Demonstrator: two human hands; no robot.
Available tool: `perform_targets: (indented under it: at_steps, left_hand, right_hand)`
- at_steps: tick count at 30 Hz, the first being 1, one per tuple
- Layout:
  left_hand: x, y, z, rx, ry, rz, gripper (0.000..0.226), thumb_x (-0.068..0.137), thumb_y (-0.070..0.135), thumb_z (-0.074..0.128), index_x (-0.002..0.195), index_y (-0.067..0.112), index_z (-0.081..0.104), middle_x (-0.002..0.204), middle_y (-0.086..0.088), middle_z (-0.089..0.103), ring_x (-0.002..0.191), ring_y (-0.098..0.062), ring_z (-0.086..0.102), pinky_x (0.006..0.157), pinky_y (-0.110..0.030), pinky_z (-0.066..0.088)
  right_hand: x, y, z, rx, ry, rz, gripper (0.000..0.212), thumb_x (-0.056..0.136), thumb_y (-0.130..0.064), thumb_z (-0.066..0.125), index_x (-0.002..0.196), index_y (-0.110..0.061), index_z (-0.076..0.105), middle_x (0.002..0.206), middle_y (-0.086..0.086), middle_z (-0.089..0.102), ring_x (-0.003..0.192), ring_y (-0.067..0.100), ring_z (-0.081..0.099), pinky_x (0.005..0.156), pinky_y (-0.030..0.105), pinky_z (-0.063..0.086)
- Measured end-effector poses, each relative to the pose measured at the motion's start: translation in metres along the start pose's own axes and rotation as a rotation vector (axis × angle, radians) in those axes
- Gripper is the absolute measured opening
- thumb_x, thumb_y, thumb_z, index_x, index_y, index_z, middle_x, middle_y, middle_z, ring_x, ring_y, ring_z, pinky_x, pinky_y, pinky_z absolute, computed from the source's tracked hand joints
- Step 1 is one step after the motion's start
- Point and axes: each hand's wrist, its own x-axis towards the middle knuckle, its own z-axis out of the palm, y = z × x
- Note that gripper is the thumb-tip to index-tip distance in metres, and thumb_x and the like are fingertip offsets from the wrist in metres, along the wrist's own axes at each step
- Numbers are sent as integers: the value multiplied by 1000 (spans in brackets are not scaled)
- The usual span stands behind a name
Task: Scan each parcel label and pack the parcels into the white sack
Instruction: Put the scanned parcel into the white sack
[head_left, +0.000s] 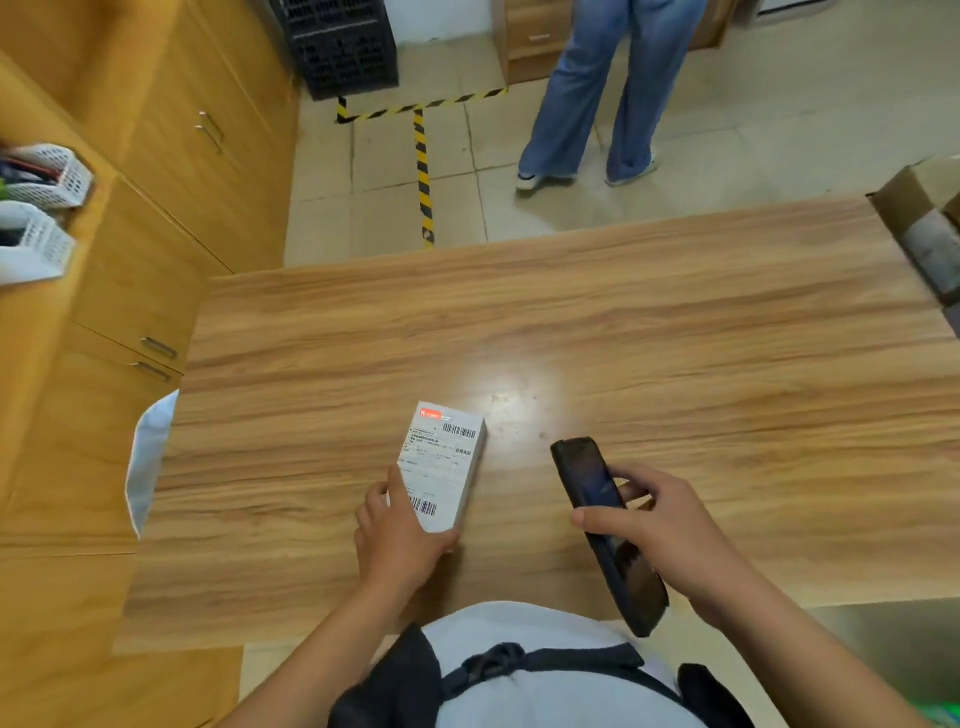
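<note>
A small white parcel (445, 457) with a printed shipping label and barcodes lies on the wooden table (675, 322), label up. My left hand (397, 535) grips its near end, thumb on the label. My right hand (665, 525) holds a black handheld scanner (597, 509) to the right of the parcel, its head tilted toward the table. A bright light spot falls on the table just beyond the parcel. Part of the white sack (148, 457) shows past the table's left edge.
Yellow wooden cabinets (171, 171) run along the left, with white baskets (36, 218) on top. An open cardboard box (930, 223) sits at the table's right edge. A person in jeans (602, 93) stands on the tiled floor beyond the table, near a black crate (337, 47).
</note>
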Motion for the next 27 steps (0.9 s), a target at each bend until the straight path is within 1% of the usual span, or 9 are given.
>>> perform_targets:
  at_steps: [3, 6, 11, 14, 16, 19, 21, 25, 27]
  left_hand:
    - [-3, -2, -4, 5, 11, -20, 118, 62, 43, 81, 156, 29, 11, 148, -10, 33, 131, -32, 33, 103, -40, 37]
    - [-10, -5, -9, -26, 23, -65, 119, 61, 38, 82, 156, 34, 11, 147, -5, 34, 131, -30, 32, 95, -41, 41]
    - [-25, -24, -14, -136, 107, -138, 110, 61, 35, 85, 152, 38, 22, 141, -3, 40, 126, -27, 36, 85, -37, 40]
    - [-30, -46, -17, -263, 167, -195, 105, 59, 39, 87, 146, 41, 28, 133, -1, 45, 119, -24, 42, 86, -41, 49]
    - [-30, -59, -24, -360, 210, -221, 103, 56, 38, 88, 141, 44, 31, 127, 0, 46, 115, -23, 46, 84, -46, 53]
    - [-25, -80, -43, -471, 254, -246, 100, 49, 42, 85, 136, 46, 36, 121, 1, 46, 111, -21, 50, 78, -48, 57]
    - [-16, -99, -57, -533, 292, -263, 102, 42, 50, 81, 134, 46, 37, 121, 1, 48, 109, -21, 53, 76, -48, 59]
    - [15, -148, -91, -611, 347, -273, 104, 39, 52, 82, 133, 48, 38, 127, 4, 52, 114, -20, 56, 75, -48, 60]
    - [30, -174, -112, -654, 366, -269, 103, 43, 46, 86, 135, 46, 39, 129, 4, 53, 115, -20, 56, 75, -47, 60]
  right_hand:
    - [12, 5, -8, 13, -34, -8, 61, 68, -29, 88, 123, -27, 64, 102, 2, 62, 74, 17, 68, 58, 28, 52]
    - [24, 7, -9, 28, -83, -10, 59, 69, -28, 87, 123, -26, 64, 97, 1, 60, 71, 17, 66, 57, 28, 50]
    - [39, -3, -1, 9, -175, -37, 57, 71, -28, 86, 123, -26, 62, 97, -1, 60, 81, 18, 65, 59, 28, 48]
    - [44, -11, 8, -22, -222, -66, 57, 72, -29, 85, 123, -28, 58, 103, -2, 59, 84, 17, 63, 57, 28, 48]
    - [44, -18, 17, -32, -240, -81, 53, 73, -29, 84, 118, -30, 56, 104, -3, 59, 84, 16, 63, 58, 29, 48]
    - [43, -28, 34, -44, -241, -106, 33, 75, -23, 83, 97, -35, 62, 97, 0, 62, 71, 16, 63, 54, 28, 44]
    - [39, -36, 49, -57, -248, -125, 34, 76, -20, 83, 90, -39, 59, 95, 1, 62, 67, 16, 62, 53, 28, 43]
    - [29, -54, 90, -86, -227, -123, 36, 75, -17, 84, 98, -32, 62, 97, 2, 64, 64, 14, 63, 48, 24, 45]
    - [23, -62, 116, -112, -204, -128, 52, 68, -21, 89, 113, -25, 63, 100, 3, 65, 63, 13, 63, 47, 24, 45]
